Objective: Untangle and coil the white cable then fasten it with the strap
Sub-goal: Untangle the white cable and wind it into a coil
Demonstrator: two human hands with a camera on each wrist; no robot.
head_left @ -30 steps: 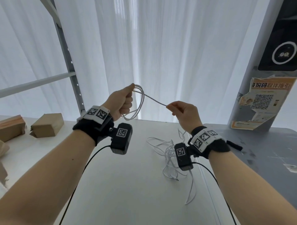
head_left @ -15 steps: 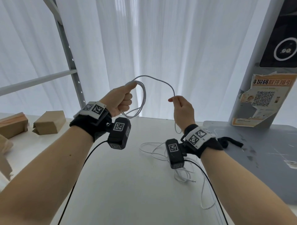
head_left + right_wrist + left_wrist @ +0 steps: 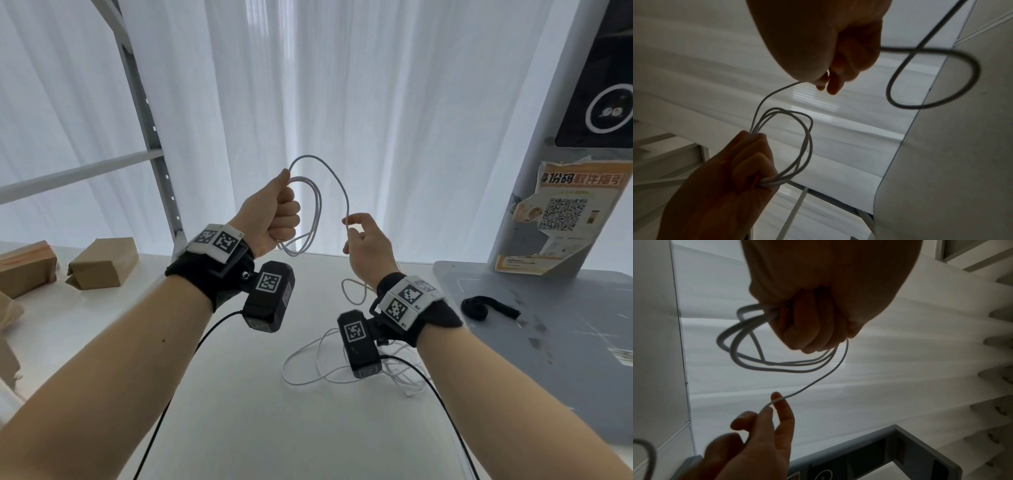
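My left hand (image 3: 274, 212) is raised above the table and grips a small coil of the white cable (image 3: 320, 209) in its fist; the loops (image 3: 777, 369) hang below the knuckles. From the fist one strand arches up and over to my right hand (image 3: 366, 243), which pinches it lightly at the fingertips (image 3: 777, 400) a short way to the right. Past that hand the cable drops to a loose tangle (image 3: 308, 380) on the white table. The black strap (image 3: 479, 305) lies curled on the grey mat at the right, apart from both hands.
Cardboard boxes (image 3: 102, 263) sit at the table's far left by a grey metal rack post (image 3: 154, 154). A grey mat (image 3: 548, 342) and a grey stand with a QR poster (image 3: 565, 216) fill the right. White curtains hang behind.
My right hand has come in toward the left hand, so the straight strand between them has bowed up into a tall loop. The tangle on the table has been dragged closer.
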